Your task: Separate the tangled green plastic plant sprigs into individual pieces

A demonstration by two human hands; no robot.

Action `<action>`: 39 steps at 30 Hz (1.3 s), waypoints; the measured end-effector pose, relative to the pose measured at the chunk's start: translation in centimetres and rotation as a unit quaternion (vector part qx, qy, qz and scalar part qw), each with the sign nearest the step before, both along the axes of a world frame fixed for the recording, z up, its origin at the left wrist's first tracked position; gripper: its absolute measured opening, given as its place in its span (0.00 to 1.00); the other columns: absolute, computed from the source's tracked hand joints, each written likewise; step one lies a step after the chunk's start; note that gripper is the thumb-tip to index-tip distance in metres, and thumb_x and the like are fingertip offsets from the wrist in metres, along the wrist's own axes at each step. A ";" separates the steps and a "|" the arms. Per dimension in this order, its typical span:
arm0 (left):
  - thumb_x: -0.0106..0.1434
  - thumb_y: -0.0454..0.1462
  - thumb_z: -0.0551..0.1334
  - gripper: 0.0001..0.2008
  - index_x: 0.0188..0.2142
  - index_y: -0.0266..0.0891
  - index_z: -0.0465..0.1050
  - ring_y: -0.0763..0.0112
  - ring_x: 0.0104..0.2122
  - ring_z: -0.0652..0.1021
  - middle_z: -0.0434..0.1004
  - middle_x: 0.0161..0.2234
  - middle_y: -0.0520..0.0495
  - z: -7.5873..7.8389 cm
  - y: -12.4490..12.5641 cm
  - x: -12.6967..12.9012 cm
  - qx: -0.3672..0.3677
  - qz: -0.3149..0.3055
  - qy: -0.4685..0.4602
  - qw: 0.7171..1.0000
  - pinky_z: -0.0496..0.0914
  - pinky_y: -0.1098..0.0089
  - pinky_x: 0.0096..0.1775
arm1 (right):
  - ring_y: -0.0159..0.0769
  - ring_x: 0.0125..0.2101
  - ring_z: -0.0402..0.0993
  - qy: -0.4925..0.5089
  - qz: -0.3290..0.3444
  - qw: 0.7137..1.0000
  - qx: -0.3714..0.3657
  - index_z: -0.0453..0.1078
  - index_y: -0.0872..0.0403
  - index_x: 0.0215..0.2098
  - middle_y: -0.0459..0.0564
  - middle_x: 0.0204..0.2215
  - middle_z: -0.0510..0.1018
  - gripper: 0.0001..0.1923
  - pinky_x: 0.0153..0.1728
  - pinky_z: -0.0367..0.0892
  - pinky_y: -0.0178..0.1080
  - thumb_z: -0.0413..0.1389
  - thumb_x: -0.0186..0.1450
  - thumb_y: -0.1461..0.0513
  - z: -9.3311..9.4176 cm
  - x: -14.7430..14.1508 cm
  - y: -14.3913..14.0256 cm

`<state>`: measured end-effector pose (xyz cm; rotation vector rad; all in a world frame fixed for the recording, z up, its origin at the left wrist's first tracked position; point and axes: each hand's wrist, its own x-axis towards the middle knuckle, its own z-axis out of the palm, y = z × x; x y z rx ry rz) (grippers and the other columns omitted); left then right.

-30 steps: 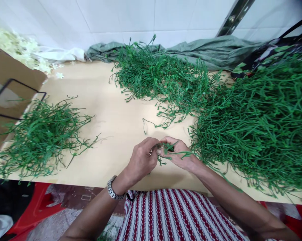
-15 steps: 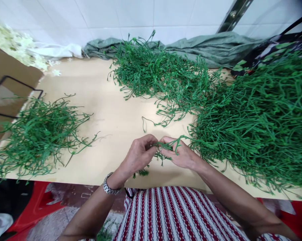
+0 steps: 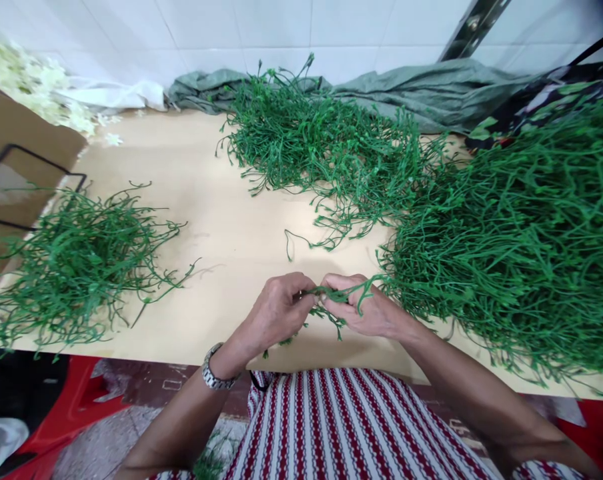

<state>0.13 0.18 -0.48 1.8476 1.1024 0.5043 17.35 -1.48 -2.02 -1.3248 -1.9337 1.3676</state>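
Observation:
Close together over the table's front edge, both my hands pinch green artificial stems (image 3: 342, 295). My left hand (image 3: 280, 310), with a metal watch on its wrist, is closed on their left part. Fingers and thumb of my right hand (image 3: 364, 310) are closed on the same stems, whose forked tips stick out past it to the right. More green sprigs hang below, between and under the hands; how they join the held stems is hidden. A single thin stem (image 3: 301, 239) lies on the table just beyond my hands.
A large heap of green stems (image 3: 511, 247) covers the right side. Another heap (image 3: 321, 140) lies at the back against a grey-green cloth (image 3: 421, 93). A smaller pile (image 3: 91, 260) sits at left beside a cardboard box (image 3: 26, 140), a black wire frame and white flowers (image 3: 26, 80).
The hands stay close together and still pinch the stems. The forked tips at my right hand have shifted slightly right, and the sprigs hanging below have moved. The view has shifted a little.

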 end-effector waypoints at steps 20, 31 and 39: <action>0.51 0.34 0.61 0.05 0.22 0.34 0.69 0.78 0.20 0.63 0.64 0.19 0.51 -0.3 1.5 -1.8 -0.247 -0.081 -0.237 0.936 0.58 0.73 0.22 | 0.21 0.14 0.53 0.293 0.028 0.927 -0.234 0.60 0.56 0.25 0.38 0.16 0.60 0.13 0.14 0.51 0.28 0.53 0.58 0.55 0.8 1.4 -0.3; 0.52 0.30 0.60 0.03 0.29 0.34 0.69 0.78 0.23 0.65 0.67 0.23 0.52 0.1 0.6 -0.9 -0.158 0.038 -0.175 0.971 0.61 0.75 0.25 | 0.23 0.17 0.56 0.233 -0.065 0.958 -0.155 0.59 0.54 0.33 0.40 0.22 0.64 0.15 0.18 0.54 0.29 0.51 0.61 0.51 0.5 0.6 0.3; 0.53 0.32 0.60 0.04 0.24 0.34 0.67 0.80 0.21 0.63 0.63 0.20 0.53 -0.4 0.3 0.0 -0.148 0.081 -0.229 0.959 0.58 0.76 0.23 | 0.26 0.24 0.58 0.163 -0.075 0.978 -0.107 0.66 0.57 0.31 0.43 0.23 0.64 0.10 0.24 0.55 0.30 0.53 0.60 0.56 -0.5 -1.2 -0.1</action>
